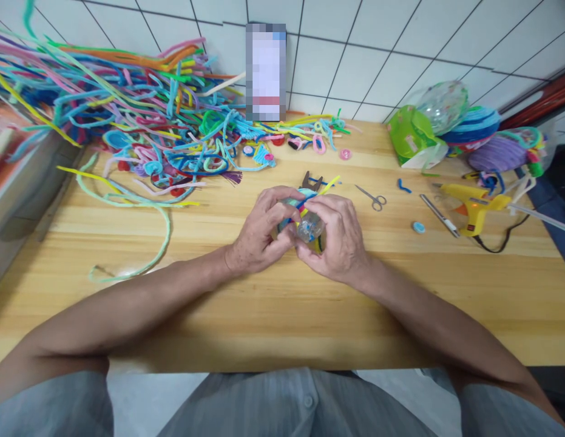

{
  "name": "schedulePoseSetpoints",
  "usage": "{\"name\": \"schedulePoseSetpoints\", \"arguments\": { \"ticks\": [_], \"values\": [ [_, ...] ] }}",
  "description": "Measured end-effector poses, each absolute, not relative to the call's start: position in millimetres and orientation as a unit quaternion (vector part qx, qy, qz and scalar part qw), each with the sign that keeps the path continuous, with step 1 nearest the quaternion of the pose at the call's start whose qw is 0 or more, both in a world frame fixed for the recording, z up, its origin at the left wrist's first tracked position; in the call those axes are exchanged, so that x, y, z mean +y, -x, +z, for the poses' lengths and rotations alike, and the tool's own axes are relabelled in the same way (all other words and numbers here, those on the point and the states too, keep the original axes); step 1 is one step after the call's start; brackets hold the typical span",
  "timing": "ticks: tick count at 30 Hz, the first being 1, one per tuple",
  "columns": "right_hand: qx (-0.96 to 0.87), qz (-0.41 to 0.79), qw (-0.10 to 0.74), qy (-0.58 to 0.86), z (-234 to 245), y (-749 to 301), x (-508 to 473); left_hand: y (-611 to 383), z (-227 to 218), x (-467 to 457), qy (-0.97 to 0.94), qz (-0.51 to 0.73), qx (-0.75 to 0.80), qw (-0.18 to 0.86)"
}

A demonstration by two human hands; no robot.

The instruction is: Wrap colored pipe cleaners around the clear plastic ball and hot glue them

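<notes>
My left hand (259, 233) and my right hand (334, 240) meet over the middle of the wooden table (282, 309). Both are closed around a small craft piece (304, 223): a clear roundish part wrapped with light blue, dark blue and yellow pipe cleaners. The fingers of both hands pinch and curl round it, hiding much of it. A yellow pipe-cleaner end (330, 184) sticks out behind the hands, next to dark pliers (311, 181).
A big heap of coloured pipe cleaners (141, 115) fills the back left. Small scissors (372, 198), a yellow glue gun (471, 209) with its cord, a craft knife (439, 215), a green bag (412, 139) and finished coils (491, 145) lie at the right.
</notes>
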State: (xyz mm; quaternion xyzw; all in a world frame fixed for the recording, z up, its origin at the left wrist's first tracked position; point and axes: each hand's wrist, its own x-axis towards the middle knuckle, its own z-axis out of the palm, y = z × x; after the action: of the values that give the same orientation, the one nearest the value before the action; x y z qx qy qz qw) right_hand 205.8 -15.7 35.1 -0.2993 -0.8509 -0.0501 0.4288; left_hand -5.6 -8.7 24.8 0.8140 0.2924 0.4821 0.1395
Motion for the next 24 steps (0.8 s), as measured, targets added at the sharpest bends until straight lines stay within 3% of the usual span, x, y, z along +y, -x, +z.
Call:
{"name": "schedulePoseSetpoints", "arguments": {
  "ticks": [24],
  "values": [
    [-0.849, -0.039, 0.426, 0.309, 36.7, -207.4, -14.1, 7.6, 27.9, -5.0, -0.821, 0.479, 0.268, 0.157]
  ]
}}
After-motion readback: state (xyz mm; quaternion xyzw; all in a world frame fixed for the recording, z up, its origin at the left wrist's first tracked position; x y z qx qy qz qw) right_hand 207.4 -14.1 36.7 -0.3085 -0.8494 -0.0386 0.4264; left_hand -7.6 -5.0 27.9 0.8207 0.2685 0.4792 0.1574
